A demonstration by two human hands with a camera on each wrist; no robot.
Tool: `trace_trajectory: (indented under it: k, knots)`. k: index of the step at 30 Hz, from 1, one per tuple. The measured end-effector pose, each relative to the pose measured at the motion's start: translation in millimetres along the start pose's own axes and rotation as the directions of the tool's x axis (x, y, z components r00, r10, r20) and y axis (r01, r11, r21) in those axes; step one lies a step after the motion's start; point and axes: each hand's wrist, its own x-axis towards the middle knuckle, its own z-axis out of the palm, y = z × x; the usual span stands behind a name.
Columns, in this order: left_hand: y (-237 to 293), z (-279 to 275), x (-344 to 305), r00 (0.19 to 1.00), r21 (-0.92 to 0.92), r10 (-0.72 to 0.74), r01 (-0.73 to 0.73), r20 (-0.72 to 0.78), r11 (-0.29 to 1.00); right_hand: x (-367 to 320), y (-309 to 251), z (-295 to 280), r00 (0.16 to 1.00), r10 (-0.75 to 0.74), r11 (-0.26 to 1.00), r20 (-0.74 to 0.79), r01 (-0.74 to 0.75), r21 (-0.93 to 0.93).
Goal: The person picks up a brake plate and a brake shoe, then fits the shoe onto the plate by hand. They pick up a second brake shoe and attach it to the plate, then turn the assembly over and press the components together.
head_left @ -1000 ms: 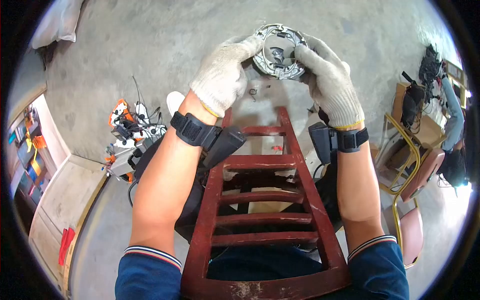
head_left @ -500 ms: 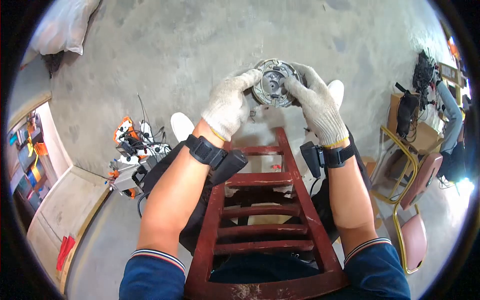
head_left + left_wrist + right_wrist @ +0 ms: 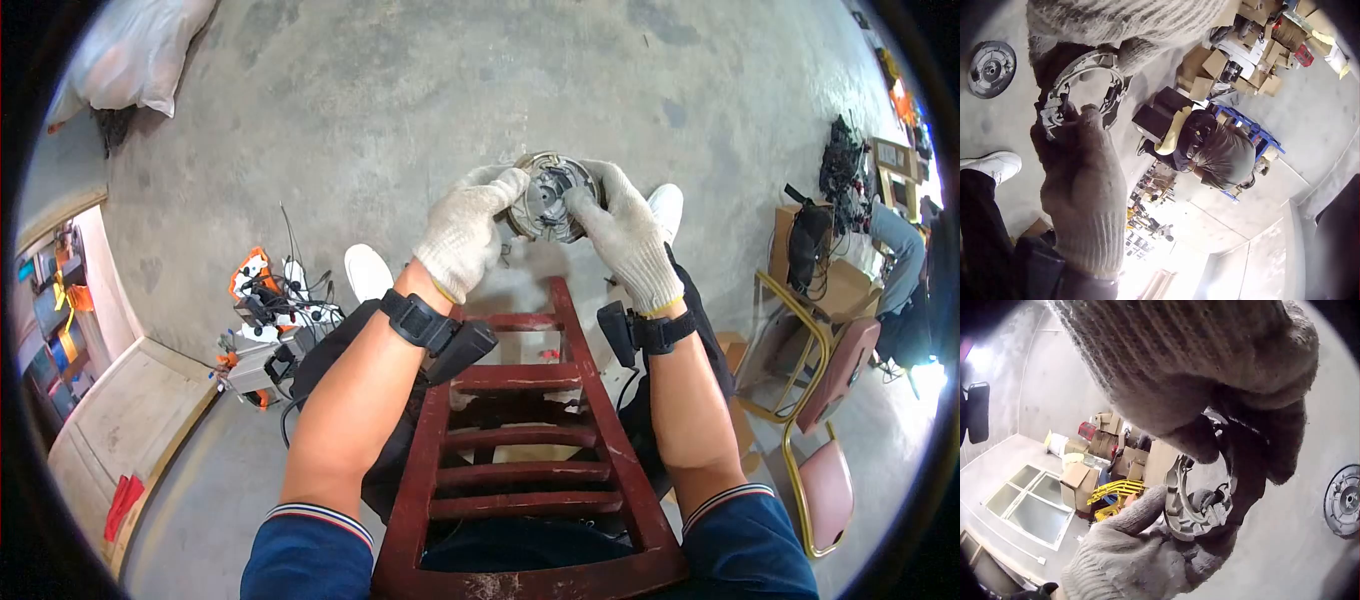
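One red wooden slatted chair back (image 3: pixel 515 378), nearest, between the forearms. Two knit-gloved hands past its far end: left hand (image 3: pixel 463 237) and right hand (image 3: pixel 625 237), each with fingers curled round the rim of one round grey metal brake plate (image 3: pixel 545 200), held in the air between them. Two white shoes (image 3: pixel 367 272) flank it below. One flat grey metal disc (image 3: pixel 991 69) lies apart on the open grey concrete floor (image 3: pixel 400 100), which runs clear to the far edge.

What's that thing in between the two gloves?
A round metal part, which the left hand and the right hand both grip. The head view shows it.
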Motion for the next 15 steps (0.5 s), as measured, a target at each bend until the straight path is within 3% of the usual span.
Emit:
trace_trajectory:
  k: [12, 15]
  knots:
    - [7.8, 8.4, -9.5, 0.999, 0.086, 0.005, -0.001, -0.039, 0.996, -3.7, -10.8, -3.3, 0.999, 0.030, 0.995, 0.015, -0.029, -0.092]
    - [13.8, 14.1, -13.4, 0.999, 0.069, 0.028, -0.026, -0.022, 0.997, -4.3, -15.1, -3.9, 0.998, 0.050, 0.998, 0.030, -0.049, -0.037]
